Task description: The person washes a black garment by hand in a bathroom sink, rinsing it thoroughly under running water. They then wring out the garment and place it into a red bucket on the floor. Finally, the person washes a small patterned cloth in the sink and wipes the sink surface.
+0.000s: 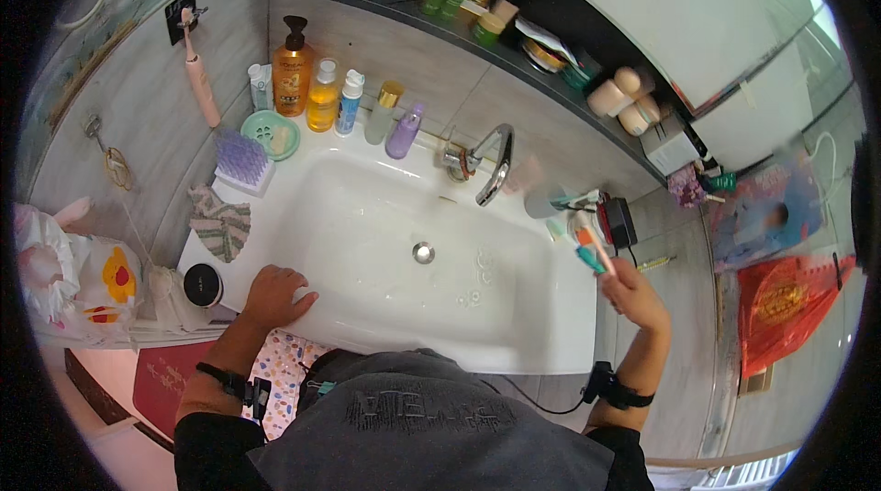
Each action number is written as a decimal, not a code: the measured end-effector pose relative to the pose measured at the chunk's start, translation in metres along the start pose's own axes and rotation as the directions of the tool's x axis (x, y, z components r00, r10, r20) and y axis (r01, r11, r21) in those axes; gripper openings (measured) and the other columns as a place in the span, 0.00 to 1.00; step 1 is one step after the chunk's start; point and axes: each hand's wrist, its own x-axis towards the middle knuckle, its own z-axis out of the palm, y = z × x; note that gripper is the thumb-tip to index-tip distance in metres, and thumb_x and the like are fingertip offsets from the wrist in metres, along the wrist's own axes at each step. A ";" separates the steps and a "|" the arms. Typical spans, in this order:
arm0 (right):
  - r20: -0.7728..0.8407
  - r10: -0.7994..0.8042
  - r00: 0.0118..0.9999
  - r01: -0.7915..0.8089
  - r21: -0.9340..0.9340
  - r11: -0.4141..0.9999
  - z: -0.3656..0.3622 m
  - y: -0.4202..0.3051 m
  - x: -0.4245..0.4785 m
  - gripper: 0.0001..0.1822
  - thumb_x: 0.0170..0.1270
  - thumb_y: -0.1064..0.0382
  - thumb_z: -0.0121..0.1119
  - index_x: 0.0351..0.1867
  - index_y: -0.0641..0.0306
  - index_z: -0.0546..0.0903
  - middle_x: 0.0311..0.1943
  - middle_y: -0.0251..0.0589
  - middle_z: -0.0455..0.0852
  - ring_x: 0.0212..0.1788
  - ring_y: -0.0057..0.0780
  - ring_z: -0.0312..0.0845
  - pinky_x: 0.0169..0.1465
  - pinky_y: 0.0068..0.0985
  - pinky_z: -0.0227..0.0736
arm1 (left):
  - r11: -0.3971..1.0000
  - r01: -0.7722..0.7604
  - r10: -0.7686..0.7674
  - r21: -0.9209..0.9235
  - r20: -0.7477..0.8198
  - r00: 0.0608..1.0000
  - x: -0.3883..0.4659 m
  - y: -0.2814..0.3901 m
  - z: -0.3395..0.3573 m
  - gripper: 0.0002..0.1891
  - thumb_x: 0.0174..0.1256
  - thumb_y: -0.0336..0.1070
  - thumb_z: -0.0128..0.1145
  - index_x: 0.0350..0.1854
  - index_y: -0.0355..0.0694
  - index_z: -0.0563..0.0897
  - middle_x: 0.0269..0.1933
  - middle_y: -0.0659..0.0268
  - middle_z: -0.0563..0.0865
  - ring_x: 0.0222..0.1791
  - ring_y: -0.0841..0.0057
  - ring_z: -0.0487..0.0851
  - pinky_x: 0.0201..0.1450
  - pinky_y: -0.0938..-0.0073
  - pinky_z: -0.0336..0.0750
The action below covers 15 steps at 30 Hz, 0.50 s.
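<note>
My left hand (pixel 276 297) rests on the front left rim of the white washbasin (pixel 330 243), its fingers apart and holding nothing. Over the basin's right edge, my right hand (pixel 634 290) is closed on slim handles, a teal one (pixel 590 260) and a pale pink one (pixel 600 246), which look like toothbrushes; their upper ends are blurred. Just beyond them stand a greyish cup (pixel 544 202) and a black box-like object (pixel 621 222). The chrome faucet (pixel 501 164) arches over the basin's back edge, and a round metal drain (pixel 423 253) lies in its floor.
Along the back left rim stand an amber pump bottle (pixel 292 74), a purple bottle (pixel 405 132) and several others. A green soap dish (pixel 292 136), a purple bristled brush (pixel 241 159), a striped cloth (pixel 224 224) and a black round lid (pixel 203 285) line the left side. A dark shelf (pixel 392 16) overhangs the back.
</note>
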 end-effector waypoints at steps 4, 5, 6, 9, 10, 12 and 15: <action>-0.238 -0.015 0.971 0.054 0.160 0.986 -0.005 -0.004 -0.053 0.14 0.72 0.55 0.50 0.46 0.64 0.75 0.25 0.29 0.75 0.22 0.17 0.67 0.25 0.18 0.65 | 1.000 -0.018 0.018 0.005 -0.039 0.999 0.000 0.002 -0.001 0.14 0.55 0.48 0.62 0.28 0.41 0.83 0.29 0.60 0.84 0.32 0.59 0.80 0.41 0.60 0.71; -0.290 -0.085 0.953 0.145 0.192 0.971 -0.003 -0.006 -0.060 0.14 0.72 0.56 0.49 0.46 0.64 0.75 0.26 0.31 0.76 0.22 0.17 0.68 0.26 0.18 0.66 | 1.000 -0.014 0.014 0.004 -0.019 1.000 0.001 0.000 0.000 0.14 0.55 0.48 0.62 0.28 0.41 0.83 0.29 0.60 0.84 0.32 0.59 0.80 0.40 0.60 0.71; -0.342 -0.150 0.928 0.233 0.218 0.948 -0.002 -0.007 -0.066 0.14 0.72 0.56 0.49 0.46 0.65 0.75 0.27 0.32 0.77 0.23 0.16 0.68 0.27 0.17 0.66 | 1.000 -0.008 0.008 0.003 0.003 1.000 0.002 0.000 0.002 0.13 0.55 0.47 0.62 0.28 0.41 0.83 0.29 0.60 0.84 0.32 0.59 0.80 0.40 0.59 0.71; -0.559 -0.358 0.748 0.491 0.103 0.865 0.013 -0.012 -0.072 0.13 0.73 0.59 0.46 0.48 0.67 0.73 0.33 0.39 0.80 0.24 0.17 0.69 0.30 0.16 0.68 | 1.000 0.012 -0.012 0.002 0.071 0.997 0.004 0.000 -0.002 0.12 0.56 0.46 0.62 0.27 0.41 0.82 0.29 0.60 0.84 0.32 0.59 0.80 0.41 0.59 0.71; -0.605 -0.396 0.691 0.535 0.059 0.843 0.016 -0.017 -0.074 0.13 0.73 0.59 0.46 0.49 0.67 0.72 0.35 0.40 0.81 0.24 0.17 0.69 0.30 0.16 0.68 | 1.000 0.022 -0.023 0.004 0.091 0.996 0.003 0.001 -0.005 0.12 0.56 0.46 0.62 0.27 0.41 0.82 0.29 0.60 0.84 0.32 0.59 0.80 0.41 0.59 0.71; -0.653 -0.421 0.630 0.554 -0.001 0.832 0.025 -0.026 -0.077 0.13 0.74 0.60 0.45 0.51 0.65 0.70 0.38 0.42 0.82 0.25 0.16 0.71 0.30 0.15 0.69 | 0.999 0.054 -0.054 0.010 0.078 0.995 -0.003 0.001 -0.010 0.12 0.56 0.45 0.61 0.27 0.40 0.82 0.30 0.59 0.84 0.33 0.58 0.80 0.42 0.59 0.71; -0.810 -0.327 0.486 0.658 0.093 0.747 0.068 0.033 -0.052 0.13 0.74 0.59 0.43 0.52 0.64 0.70 0.38 0.41 0.82 0.25 0.21 0.72 0.30 0.21 0.71 | 0.999 0.034 -0.033 -0.011 0.079 0.996 0.004 0.007 -0.003 0.13 0.57 0.46 0.61 0.27 0.39 0.82 0.31 0.59 0.84 0.34 0.58 0.80 0.43 0.59 0.71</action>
